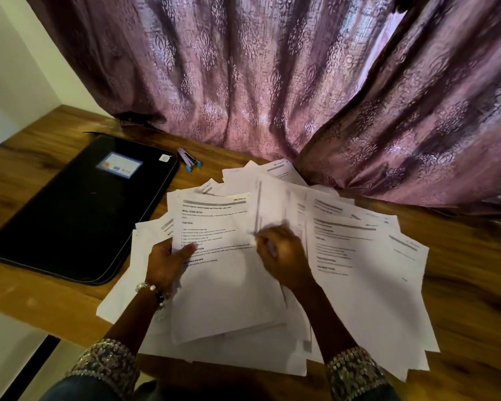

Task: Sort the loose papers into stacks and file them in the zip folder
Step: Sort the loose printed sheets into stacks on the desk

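Loose papers [344,256] are spread over the desk [460,285] centre-right, unsorted. Top sheet [214,241] is pinched at its left edge by the left hand [168,261]; its long axis runs away from the person. Right hand [281,253] is blurred; grip can't be told. Zip folder [78,209], closed, lies left, nearer the left hand, w/ a stapler [189,160] beside it. No stacks are formed yet.

Stapler [189,160], curtain [272,82], wooden table [460,256]

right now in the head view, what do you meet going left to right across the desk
zip folder → stapler → left hand → right hand → sheets fanned out at the right
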